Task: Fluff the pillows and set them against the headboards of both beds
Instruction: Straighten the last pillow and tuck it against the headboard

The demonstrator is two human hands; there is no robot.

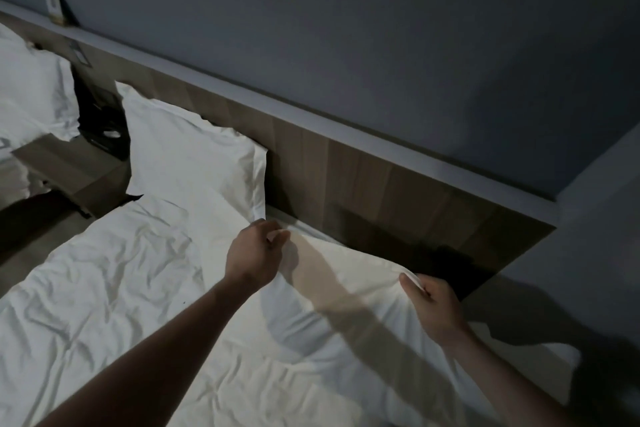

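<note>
Far to the left of both grips, a pillow on the other bed [31,90] sits close against the wooden headboard [363,180], with a bedside table [69,166] and some dark item on it between the beds. Nearer, just up and left of the left hand's pinch, a second pillow [187,156] leans propped on the headboard of the near bed; its lower right corner hangs almost touching that hand.

The left hand [254,258] is closed, thumb and fingers pinching the upper left corner of the pillow being worked [346,284]. This pillow stretches from that pinch across to the right hand [438,308], which is closed as well, gripping the upper right corner with a tab of white fabric poking up between the fingers. The pillow lies low on the rumpled duvet [104,288], just in front of the headboard, not yet stood against it.

The pillow looks light and very soft: the case puckers at each pinch and the edge bows between the hands. The smooth cover could slip off its filling, so I judge a hold taking both case and stuffing at the corners safest for shaking, then lifting it upright.
</note>
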